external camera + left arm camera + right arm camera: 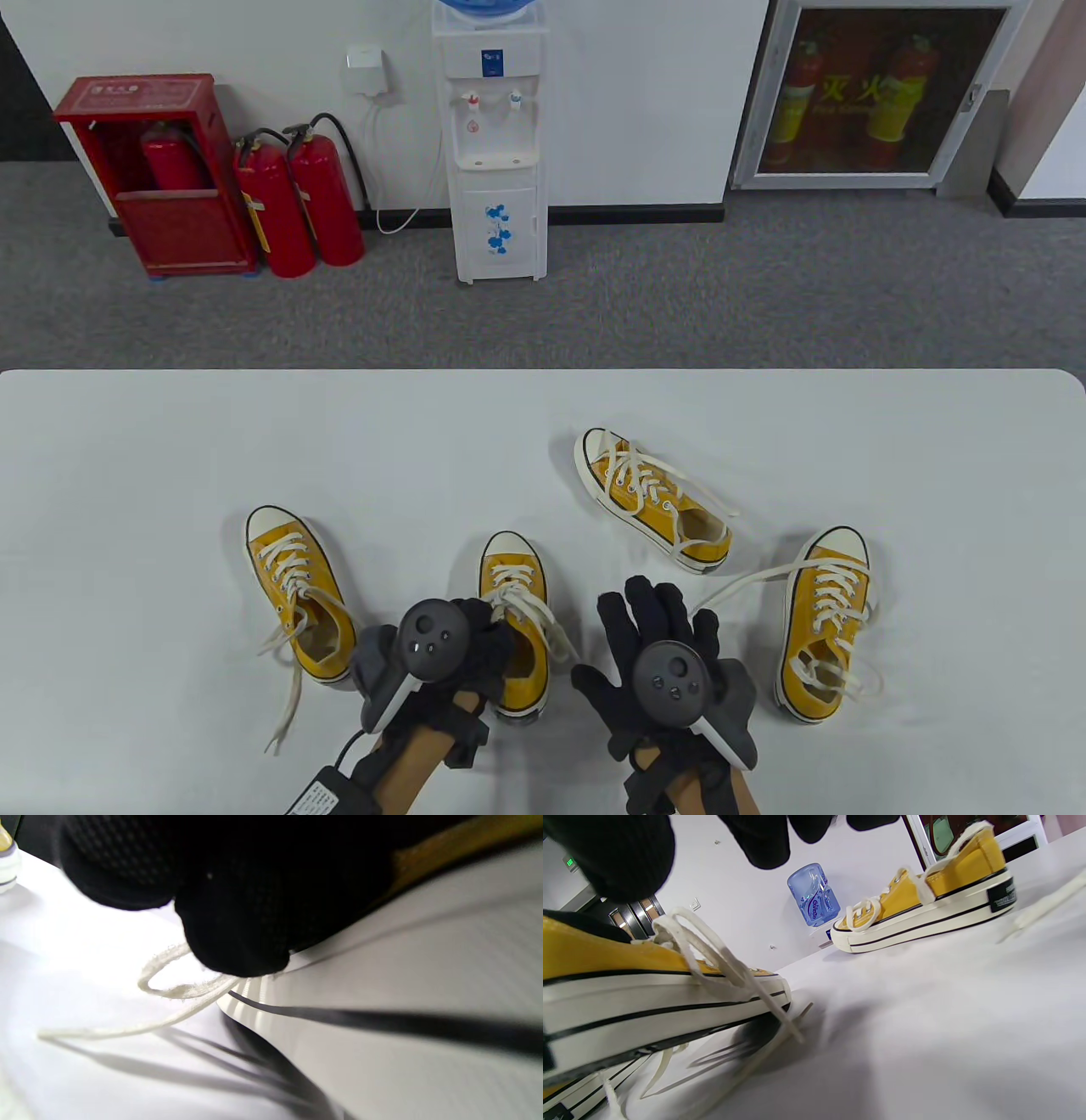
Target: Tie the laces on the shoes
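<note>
Four yellow canvas sneakers with white laces lie on the white table (pixel 170 458). My left hand (pixel 485 635) grips the heel half of the middle shoe (pixel 512 577). In the left wrist view my fingertips (pixel 237 942) press on its white sole (pixel 403 984), with a loose lace (pixel 169 991) looped under them. My right hand (pixel 653 624) hovers open with fingers spread, just right of that shoe, holding nothing. In the right wrist view the middle shoe (pixel 628 997) sits tilted, and its lace (pixel 721 963) hangs over the side.
Another shoe (pixel 299 594) lies at the left with laces trailing toward me. One shoe (pixel 653 501) lies angled behind my right hand. One shoe (pixel 827 620) at the right has a long lace (pixel 747 586) reaching toward my right hand. Beyond the table stands a water dispenser (pixel 496 170).
</note>
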{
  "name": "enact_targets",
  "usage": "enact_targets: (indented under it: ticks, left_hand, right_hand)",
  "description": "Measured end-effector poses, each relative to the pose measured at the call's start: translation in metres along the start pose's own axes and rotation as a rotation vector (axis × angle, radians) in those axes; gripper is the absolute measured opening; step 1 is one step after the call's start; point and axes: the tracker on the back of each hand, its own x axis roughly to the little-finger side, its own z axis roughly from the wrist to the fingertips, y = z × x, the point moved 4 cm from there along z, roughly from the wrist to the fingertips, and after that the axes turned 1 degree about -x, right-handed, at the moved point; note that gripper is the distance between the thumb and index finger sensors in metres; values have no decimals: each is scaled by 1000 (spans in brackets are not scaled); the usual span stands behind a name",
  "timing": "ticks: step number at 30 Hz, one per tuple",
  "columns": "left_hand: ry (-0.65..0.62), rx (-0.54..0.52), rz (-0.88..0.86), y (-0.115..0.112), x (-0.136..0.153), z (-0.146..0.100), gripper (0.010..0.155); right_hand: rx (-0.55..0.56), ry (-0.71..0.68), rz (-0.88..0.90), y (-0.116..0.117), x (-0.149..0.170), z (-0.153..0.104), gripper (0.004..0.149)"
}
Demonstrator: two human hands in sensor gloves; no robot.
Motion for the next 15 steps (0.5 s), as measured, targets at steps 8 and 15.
enact_targets:
  ticks: [8, 15]
  left_hand:
    - [22, -108, 35, 34, -2, 21, 31]
    - [147, -84, -73, 42, 18, 42, 32]
  right_hand:
    - [0, 8, 6, 0, 2, 0, 85]
    - [-9, 14, 12, 1, 3, 1, 85]
